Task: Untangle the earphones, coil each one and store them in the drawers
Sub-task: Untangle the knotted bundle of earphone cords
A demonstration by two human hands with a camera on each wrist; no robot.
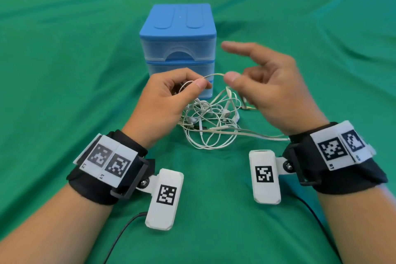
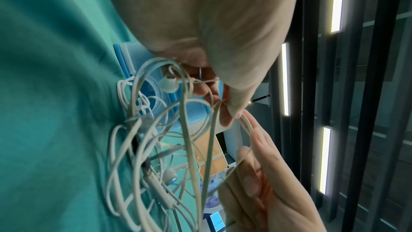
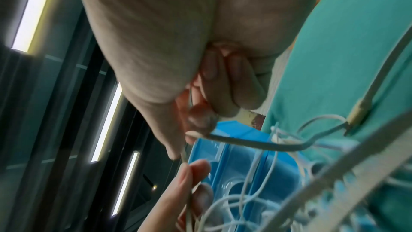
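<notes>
A tangle of white earphones lies on the green cloth in front of the blue drawer unit, whose drawers are closed. My left hand pinches a strand of cable between thumb and forefinger and holds it above the pile. My right hand pinches the same strand a short way to the right, its index finger pointing out straight. The strand arches between both hands. In the left wrist view loops of earphones and an earbud hang below my left hand. In the right wrist view my right hand holds the cable.
The green cloth covers the whole table. One cable trails from the tangle toward my right wrist. Black wires from the wrist cameras run along the near edge. Wooden furniture and a white wall stand behind the table.
</notes>
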